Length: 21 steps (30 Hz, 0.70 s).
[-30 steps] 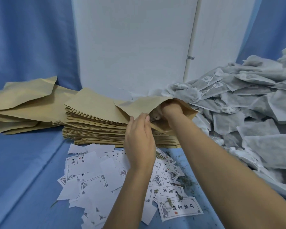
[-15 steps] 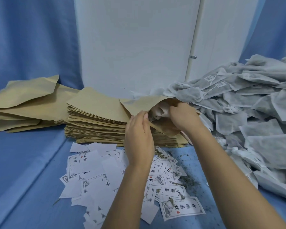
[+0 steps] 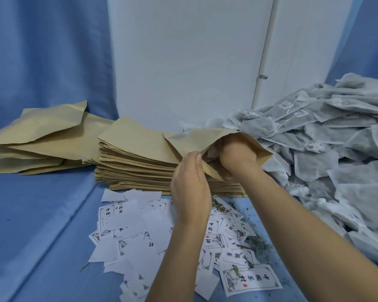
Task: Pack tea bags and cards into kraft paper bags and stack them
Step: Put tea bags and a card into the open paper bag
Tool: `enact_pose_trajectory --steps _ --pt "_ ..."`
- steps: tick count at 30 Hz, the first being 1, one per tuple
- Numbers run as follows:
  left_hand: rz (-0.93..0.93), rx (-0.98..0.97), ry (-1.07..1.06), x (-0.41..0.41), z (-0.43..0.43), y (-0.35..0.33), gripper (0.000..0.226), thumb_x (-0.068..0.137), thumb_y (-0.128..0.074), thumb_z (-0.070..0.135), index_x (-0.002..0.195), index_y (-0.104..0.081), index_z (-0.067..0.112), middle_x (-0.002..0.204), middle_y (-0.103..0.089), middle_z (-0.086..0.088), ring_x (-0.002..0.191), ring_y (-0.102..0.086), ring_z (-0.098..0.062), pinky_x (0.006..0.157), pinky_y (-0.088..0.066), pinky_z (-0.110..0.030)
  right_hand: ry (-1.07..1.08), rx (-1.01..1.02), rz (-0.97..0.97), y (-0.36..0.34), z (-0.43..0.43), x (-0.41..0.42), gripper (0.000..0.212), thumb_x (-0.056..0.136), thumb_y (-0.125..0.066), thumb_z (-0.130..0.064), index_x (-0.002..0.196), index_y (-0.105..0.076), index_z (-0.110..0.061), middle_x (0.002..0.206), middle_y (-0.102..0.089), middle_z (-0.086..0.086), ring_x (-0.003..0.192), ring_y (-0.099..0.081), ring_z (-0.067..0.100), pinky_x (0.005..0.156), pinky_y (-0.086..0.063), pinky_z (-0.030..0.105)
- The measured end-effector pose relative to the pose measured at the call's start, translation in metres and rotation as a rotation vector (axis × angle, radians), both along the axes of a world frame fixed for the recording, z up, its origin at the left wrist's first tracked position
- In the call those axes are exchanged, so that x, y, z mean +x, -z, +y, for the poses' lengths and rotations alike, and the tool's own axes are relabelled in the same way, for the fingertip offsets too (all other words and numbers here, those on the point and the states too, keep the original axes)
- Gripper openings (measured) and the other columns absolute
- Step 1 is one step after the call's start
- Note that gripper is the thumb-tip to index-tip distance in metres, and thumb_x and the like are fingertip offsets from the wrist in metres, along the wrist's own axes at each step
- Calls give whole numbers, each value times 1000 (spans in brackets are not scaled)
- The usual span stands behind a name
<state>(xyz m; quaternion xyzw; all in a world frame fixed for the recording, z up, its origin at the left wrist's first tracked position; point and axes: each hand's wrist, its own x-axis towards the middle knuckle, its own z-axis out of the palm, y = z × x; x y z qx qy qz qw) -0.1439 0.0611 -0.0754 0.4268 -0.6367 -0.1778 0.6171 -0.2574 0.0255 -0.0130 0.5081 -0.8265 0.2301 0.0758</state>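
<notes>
At the front of the stack [image 3: 135, 168], my left grip [image 3: 190, 186] pinches the lower lip of 1 bag [image 3: 190, 140], thumb and fingers closed on the paper, so the mouth gapes toward me. My right grip [image 3: 237, 154] is pushed into that mouth as far as the wrist, and the upper lip arches over its knuckles. I keep the bag low, resting on the stack, which I judge gives the thin paper support while it is filled. The tea bags [image 3: 336, 153] are heaped just to the right of it, an easy reach. The cards [image 3: 138, 221] lie scattered on the table [image 3: 42, 236] under my forearms, close by for the same reason. Off to the left, a loose pile [image 3: 42, 131] of bags lies overlapping, likely the finished ones.

My right fingers are hidden inside the bag, so I cannot tell whether they grip anything. A pale patch beside the knuckles may be a tea bag, but it is too blurred to say. Whether a card is inside, I cannot see. My arms cover some cards, and the heap runs off the right edge. Leaf bits [image 3: 252, 243] litter the cards.
</notes>
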Motion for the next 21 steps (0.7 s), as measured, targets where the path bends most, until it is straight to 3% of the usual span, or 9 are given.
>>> enact_pose_trajectory --steps 3,5,7,8,10,12,16,19,21 --pt "9 -2 34 0 1 0 26 101 -36 33 99 -60 22 69 -49 13 68 -46 -9 57 -31 -20 53 105 177 -8 -5 2 30 93 -54 -16 123 -54 -17 126 -53 7 116 -52 27 83 -40 31" --pt "21 -3 67 1 1 -1 27 101 -38 32 105 -63 23 90 -62 10 89 -57 -11 66 -39 -24 71 101 249 -8 -5 4 26 91 -56 -17 117 -57 -18 123 -56 5 115 -53 25 83 -40 29" --pt "4 -6 39 1 0 -3 29 100 -41 32 113 -66 25 118 -62 7 118 -52 -14 77 -43 -25 66 65 295 -3 -1 4 13 89 -59 -18 101 -58 -21 113 -60 3 105 -57 22 74 -37 27" --pt "-11 -10 -1 2 -1 -4 29 99 -43 33 115 -67 26 124 -59 6 121 -49 -14 76 -41 -23 60 53 317 -2 1 4 11 85 -62 -19 92 -55 -22 106 -60 1 98 -58 20 70 -38 26" --pt "-22 -10 -73 4 -3 -6 28 97 -49 33 116 -68 27 113 -55 3 108 -50 -16 65 -38 -23 40 17 299 1 5 3 12 83 -64 -23 84 -52 -20 93 -60 1 85 -59 20 64 -40 27" --pt "13 15 -64 5 -3 -9 28 95 -52 31 118 -67 26 94 -47 4 93 -50 -18 61 -39 -25 -24 -69 222 3 12 4 14 93 -53 -28 89 -56 -15 91 -63 7 83 -61 27 62 -38 30" --pt "222 95 63 7 -2 -15 26 93 -58 21 117 -68 16 88 -46 6 80 -54 0 68 -36 -3 -163 -498 49 19 31 11 22 97 -43 -25 104 -59 -10 83 -66 11 79 -61 35 66 -46 39" --pt "306 154 94 10 -3 -20 22 93 -59 19 112 -69 17 95 -51 9 82 -54 7 73 -37 1 -265 -764 -166 40 46 23 18 90 -48 -18 93 -64 -11 53 -52 -4 54 -51 20 55 -42 34" --pt "379 213 134 11 -3 -22 23 94 -54 18 112 -68 21 98 -52 13 91 -59 -4 87 -45 -14 -384 -826 -221 57 54 29 18 85 -47 -17 82 -64 -10 46 -39 -9 43 -37 8 47 -31 24"
